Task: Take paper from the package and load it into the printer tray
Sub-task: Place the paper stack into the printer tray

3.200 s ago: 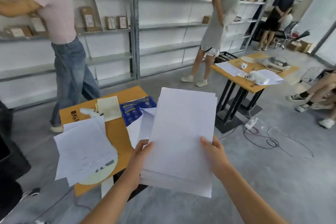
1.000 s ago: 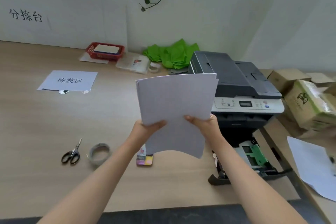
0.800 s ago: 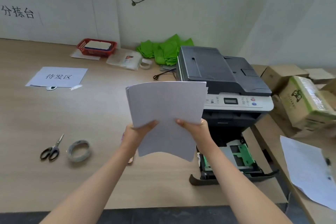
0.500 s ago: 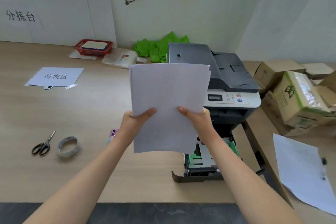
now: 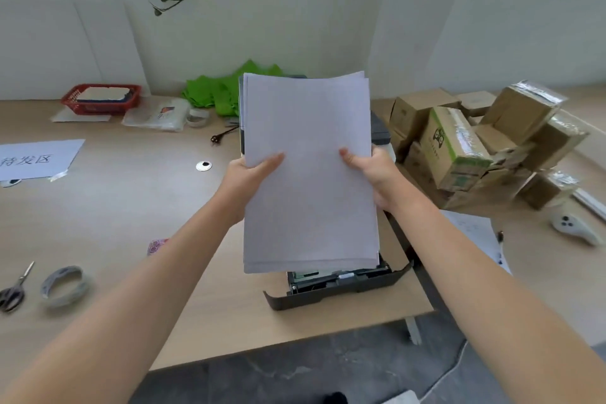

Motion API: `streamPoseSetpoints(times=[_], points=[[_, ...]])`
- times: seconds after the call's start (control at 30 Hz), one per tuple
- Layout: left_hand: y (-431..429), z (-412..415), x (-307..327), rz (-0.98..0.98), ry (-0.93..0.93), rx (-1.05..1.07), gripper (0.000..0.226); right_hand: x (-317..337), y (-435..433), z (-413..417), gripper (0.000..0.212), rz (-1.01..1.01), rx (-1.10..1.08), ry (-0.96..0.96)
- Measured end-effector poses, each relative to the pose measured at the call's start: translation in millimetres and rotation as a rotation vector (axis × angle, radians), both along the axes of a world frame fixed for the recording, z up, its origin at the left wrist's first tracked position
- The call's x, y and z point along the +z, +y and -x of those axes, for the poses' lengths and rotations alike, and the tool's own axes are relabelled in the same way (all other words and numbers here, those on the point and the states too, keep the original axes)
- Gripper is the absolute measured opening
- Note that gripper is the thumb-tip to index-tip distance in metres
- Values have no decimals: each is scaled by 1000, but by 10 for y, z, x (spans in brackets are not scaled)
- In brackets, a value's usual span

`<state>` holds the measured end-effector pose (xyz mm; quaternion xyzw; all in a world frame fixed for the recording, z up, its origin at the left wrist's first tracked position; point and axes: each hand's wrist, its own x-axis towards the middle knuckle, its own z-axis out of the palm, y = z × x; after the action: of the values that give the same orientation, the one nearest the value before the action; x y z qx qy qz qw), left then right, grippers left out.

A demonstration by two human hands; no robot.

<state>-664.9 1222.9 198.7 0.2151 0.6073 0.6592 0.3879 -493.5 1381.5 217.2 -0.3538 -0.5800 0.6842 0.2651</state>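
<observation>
A stack of white paper (image 5: 308,174) is held upright in front of me, with my left hand (image 5: 252,174) on its left edge and my right hand (image 5: 373,170) on its right edge. The stack hides most of the dark grey printer (image 5: 379,131); only a sliver shows at the paper's right side. Below the stack's lower edge, the pulled-out black printer tray (image 5: 341,285) sticks out toward me over the wooden table (image 5: 131,207). The tray's inside is mostly hidden by the paper.
Scissors (image 5: 13,289) and a tape roll (image 5: 64,285) lie at the table's left. A red basket (image 5: 101,98), green bags (image 5: 223,92) and a labelled sheet (image 5: 36,157) sit farther back. Cardboard boxes (image 5: 459,144) are piled to the right, beside a loose sheet (image 5: 475,233).
I turned from the room toward the printer table. Over the last second the paper stack has come to sit over the printer and tray, covering them, and my view has drawn closer.
</observation>
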Motion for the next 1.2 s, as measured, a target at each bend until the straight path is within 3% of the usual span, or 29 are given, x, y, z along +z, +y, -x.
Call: streamPoseSetpoints(times=[0.07,0.33,0.5,0.63,0.77,1.03,1.13,1.2], points=[[96,-130,-207,55,-71,-43,33,-158,141,-191,49,69,30,-76],[380,-752,-1229,460,-247,-244,49,-1239,622,-1018,34,296,156,-395],[559,-910,-1613,539,-267,-203,43,-1763,806,-1083,36,380,163,-495],[591,-933,-1872,602,-324,-192,46,-2079,913,-983,49,413,214,-576],[667,-905,-2007,633,-355,-152,49,-2160,962,-834,33,426,187,-600],[805,-719,-2247,593,-345,83,51,-2390,1217,-494,66,471,127,-580],[785,-622,-2307,581,-324,146,58,-2320,1218,-306,37,503,149,-500],[817,-580,-2341,573,-343,159,56,-2318,1236,-212,35,498,174,-485]])
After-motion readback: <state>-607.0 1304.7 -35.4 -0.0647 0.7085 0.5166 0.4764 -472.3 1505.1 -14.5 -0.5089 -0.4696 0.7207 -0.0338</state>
